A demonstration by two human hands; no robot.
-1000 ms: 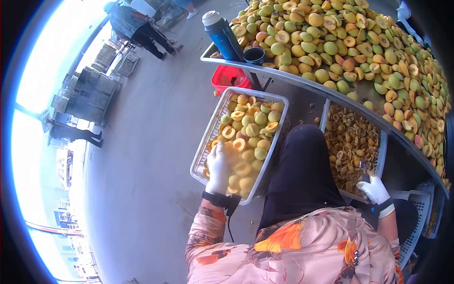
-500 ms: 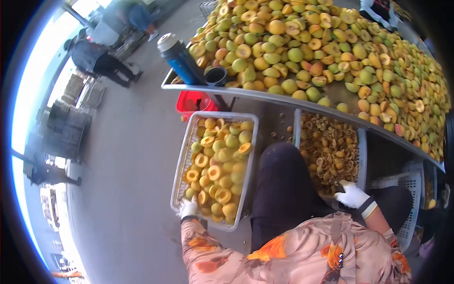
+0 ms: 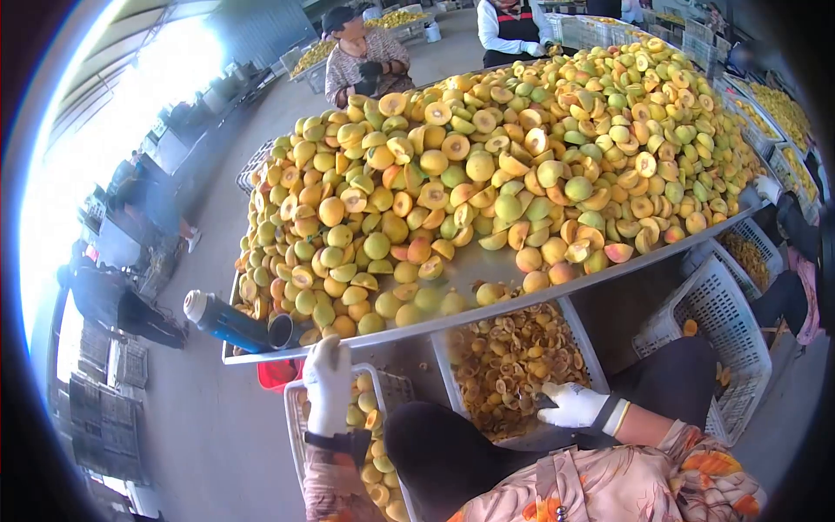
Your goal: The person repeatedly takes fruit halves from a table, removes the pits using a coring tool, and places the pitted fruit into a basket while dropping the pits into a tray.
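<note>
My left hand (image 3: 327,387), in a white glove, is raised at the near edge of the metal table (image 3: 417,334), fingers stretched upward and nothing visible in them. Below it, partly hidden by my arm, a white crate (image 3: 296,426) holds yellow peach-like fruit halves (image 3: 383,465). My right hand (image 3: 571,405), also gloved, is closed over a second crate (image 3: 584,344) of brownish pits and scraps (image 3: 513,370). Something small and dark shows at its fingertips, too unclear to name. A large heap of halved, yellow-green fruit (image 3: 487,174) covers the table.
A blue thermos (image 3: 228,322) and a dark cup (image 3: 283,332) stand at the table's left corner. A red container (image 3: 278,374) is underneath. To my right is a white perforated crate (image 3: 718,317). Two people (image 3: 370,56) (image 3: 513,30) stand across the table.
My view has lifted toward the table. My left hand has gone from the fruit crate's near corner up to the table edge. My right hand is now further over the scrap crate.
</note>
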